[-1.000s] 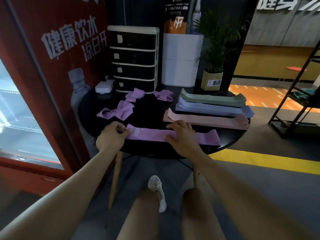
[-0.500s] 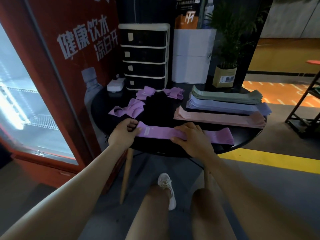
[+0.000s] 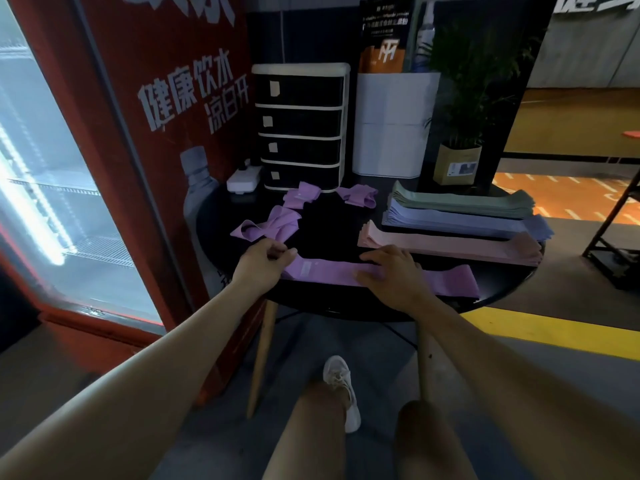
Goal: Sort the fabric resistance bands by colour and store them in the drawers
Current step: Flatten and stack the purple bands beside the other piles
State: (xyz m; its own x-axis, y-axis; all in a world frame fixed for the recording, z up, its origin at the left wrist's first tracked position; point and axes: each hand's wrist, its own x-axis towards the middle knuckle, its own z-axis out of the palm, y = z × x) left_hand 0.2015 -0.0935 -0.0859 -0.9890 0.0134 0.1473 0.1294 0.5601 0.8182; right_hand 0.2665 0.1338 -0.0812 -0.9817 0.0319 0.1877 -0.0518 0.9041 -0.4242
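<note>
While the left hand (image 3: pixel 265 263) pinches the left end of a purple band (image 3: pixel 332 271) lying flat along the near edge of the round black table (image 3: pixel 332 233), the right hand (image 3: pixel 391 275) presses open-palmed on its middle. Beyond lie loose purple bands (image 3: pixel 266 225), pink (image 3: pixel 450 244), blue (image 3: pixel 464 221) and green stacks (image 3: pixel 460 202), then the closed drawer unit (image 3: pixel 300 126).

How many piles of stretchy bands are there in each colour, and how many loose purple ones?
Green pile: 1
Blue pile: 1
Pink pile: 1
Flat purple band under the hands: 1
Crumpled purple bands: 3
Total: 3 piles and 4 purple bands. The piles are too tightly stacked to count.
</note>
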